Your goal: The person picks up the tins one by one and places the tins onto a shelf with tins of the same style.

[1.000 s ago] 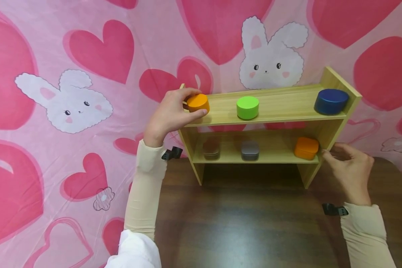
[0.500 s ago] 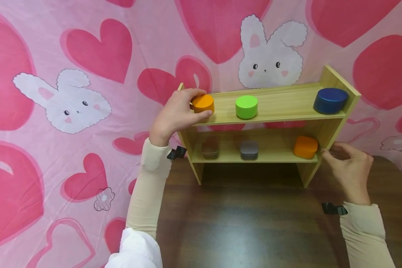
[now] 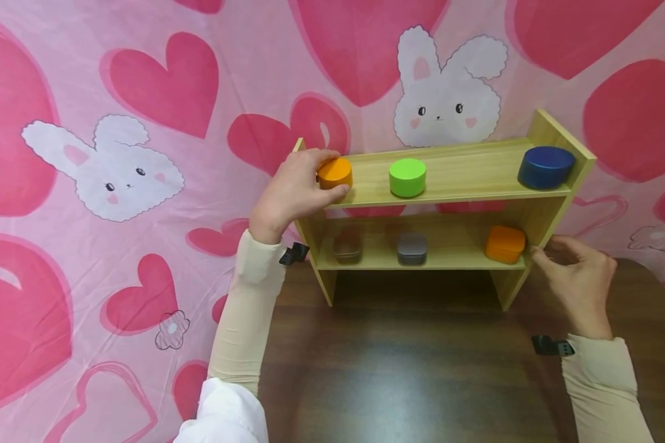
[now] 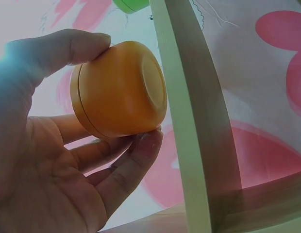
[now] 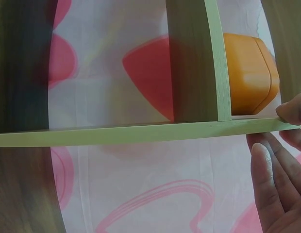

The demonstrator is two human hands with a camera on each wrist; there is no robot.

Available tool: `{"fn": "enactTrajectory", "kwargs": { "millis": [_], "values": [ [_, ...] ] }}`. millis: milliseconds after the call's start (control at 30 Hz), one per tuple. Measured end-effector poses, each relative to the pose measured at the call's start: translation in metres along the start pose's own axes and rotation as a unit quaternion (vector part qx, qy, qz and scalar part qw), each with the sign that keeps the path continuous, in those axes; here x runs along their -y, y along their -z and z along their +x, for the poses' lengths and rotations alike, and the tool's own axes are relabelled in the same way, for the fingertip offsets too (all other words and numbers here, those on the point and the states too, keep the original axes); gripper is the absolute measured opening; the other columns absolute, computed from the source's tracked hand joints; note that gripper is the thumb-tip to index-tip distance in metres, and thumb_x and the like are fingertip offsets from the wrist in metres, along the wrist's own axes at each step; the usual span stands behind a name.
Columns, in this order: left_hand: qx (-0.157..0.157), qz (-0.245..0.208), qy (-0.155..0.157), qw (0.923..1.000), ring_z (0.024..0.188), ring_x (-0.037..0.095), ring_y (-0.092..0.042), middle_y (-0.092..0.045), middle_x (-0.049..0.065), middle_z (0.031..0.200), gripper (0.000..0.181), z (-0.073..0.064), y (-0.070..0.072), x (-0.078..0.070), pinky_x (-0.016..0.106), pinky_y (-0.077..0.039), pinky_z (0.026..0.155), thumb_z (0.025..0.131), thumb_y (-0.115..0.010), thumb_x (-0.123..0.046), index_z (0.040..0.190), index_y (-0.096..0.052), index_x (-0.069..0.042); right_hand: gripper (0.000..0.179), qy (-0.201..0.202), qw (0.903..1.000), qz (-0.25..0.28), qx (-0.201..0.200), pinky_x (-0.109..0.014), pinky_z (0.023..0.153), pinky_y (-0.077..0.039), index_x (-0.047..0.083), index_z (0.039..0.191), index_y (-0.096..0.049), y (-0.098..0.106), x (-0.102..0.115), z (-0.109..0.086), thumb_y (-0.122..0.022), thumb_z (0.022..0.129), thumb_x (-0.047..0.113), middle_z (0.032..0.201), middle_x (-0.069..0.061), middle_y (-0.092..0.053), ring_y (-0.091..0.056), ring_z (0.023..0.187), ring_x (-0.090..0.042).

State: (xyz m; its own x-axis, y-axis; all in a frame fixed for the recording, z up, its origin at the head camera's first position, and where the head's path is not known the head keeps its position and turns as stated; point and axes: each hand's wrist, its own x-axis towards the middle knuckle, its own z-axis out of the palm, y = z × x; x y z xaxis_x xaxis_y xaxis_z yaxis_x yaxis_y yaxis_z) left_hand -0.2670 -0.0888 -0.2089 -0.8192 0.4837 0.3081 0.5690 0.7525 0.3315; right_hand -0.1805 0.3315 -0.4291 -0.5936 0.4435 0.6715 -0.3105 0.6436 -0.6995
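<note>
A round orange tin with a lid (image 3: 335, 174) is at the left end of the upper board of a small wooden shelf (image 3: 465, 166). My left hand (image 3: 294, 194) grips it, thumb on one side and fingers on the other. In the left wrist view the tin's base (image 4: 154, 80) is close to the board's edge; whether it touches is hard to tell. My right hand (image 3: 582, 280) pinches the shelf's right side panel (image 5: 155, 132), with the thumb on the inner face. Beside that thumb, an orange squarish tin (image 5: 250, 75) stands on the lower board.
A green round tin (image 3: 407, 178) stands mid-upper board, and a dark blue oval tin (image 3: 545, 167) at its right end. Below are a clear-looking box (image 3: 347, 247) and a grey tin (image 3: 412, 248). A pink heart-print cloth (image 3: 161, 246) hangs behind the brown tabletop (image 3: 410, 369).
Over the first half second my left hand moved right with the orange tin, toward the green one. Since then it has barely shifted. My right hand has kept its place on the panel.
</note>
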Motion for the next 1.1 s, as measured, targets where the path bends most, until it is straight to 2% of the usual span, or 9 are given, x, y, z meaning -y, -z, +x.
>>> {"fn": "enactTrajectory", "kwargs": {
  "millis": [267, 600, 900, 1100],
  "values": [
    [0.007, 0.014, -0.008, 0.9999, 0.103, 0.024, -0.06, -0.07, 0.011, 0.12, 0.059, 0.0014, -0.0026, 0.0004, 0.039, -0.053, 0.099, 0.088, -0.078, -0.03, 0.137, -0.063, -0.003, 0.021, 0.0, 1.0, -0.004, -0.002, -0.008, 0.076, -0.029, -0.005, 0.094, -0.08, 0.0004, -0.0001, -0.0004, -0.085, 0.075, 0.004, 0.079, 0.058, -0.054, -0.048, 0.076, 0.033],
    [0.01, 0.031, -0.016, 0.9993, 0.095, 0.025, -0.058, -0.069, 0.01, 0.105, 0.047, 0.0028, -0.0046, 0.0008, 0.038, -0.051, 0.093, 0.089, -0.076, -0.028, 0.128, -0.066, -0.002, 0.023, 0.002, 0.9999, 0.013, 0.003, -0.009, 0.078, -0.027, -0.008, 0.095, -0.078, 0.0001, 0.0014, -0.0016, -0.084, 0.075, 0.002, 0.079, 0.057, -0.055, -0.049, 0.078, 0.034],
    [0.002, 0.046, -0.009, 0.9989, 0.095, 0.026, -0.058, -0.067, 0.011, 0.105, 0.044, 0.0042, -0.0062, 0.0011, 0.038, -0.05, 0.089, 0.089, -0.074, -0.028, 0.125, -0.067, -0.003, 0.024, 0.002, 1.0, 0.007, -0.002, -0.009, 0.078, -0.027, -0.007, 0.095, -0.079, -0.0003, 0.0005, -0.0009, -0.085, 0.074, 0.003, 0.08, 0.057, -0.054, -0.048, 0.078, 0.033],
    [0.012, 0.047, -0.001, 0.9988, 0.092, 0.026, -0.056, -0.065, 0.01, 0.1, 0.044, 0.0036, -0.0077, 0.001, 0.037, -0.048, 0.085, 0.09, -0.073, -0.028, 0.125, -0.066, -0.003, 0.024, -0.001, 0.9999, 0.014, -0.003, -0.009, 0.077, -0.028, -0.009, 0.095, -0.078, -0.0012, 0.0017, -0.0011, -0.085, 0.074, 0.001, 0.08, 0.057, -0.055, -0.049, 0.078, 0.033]
  ]
}}
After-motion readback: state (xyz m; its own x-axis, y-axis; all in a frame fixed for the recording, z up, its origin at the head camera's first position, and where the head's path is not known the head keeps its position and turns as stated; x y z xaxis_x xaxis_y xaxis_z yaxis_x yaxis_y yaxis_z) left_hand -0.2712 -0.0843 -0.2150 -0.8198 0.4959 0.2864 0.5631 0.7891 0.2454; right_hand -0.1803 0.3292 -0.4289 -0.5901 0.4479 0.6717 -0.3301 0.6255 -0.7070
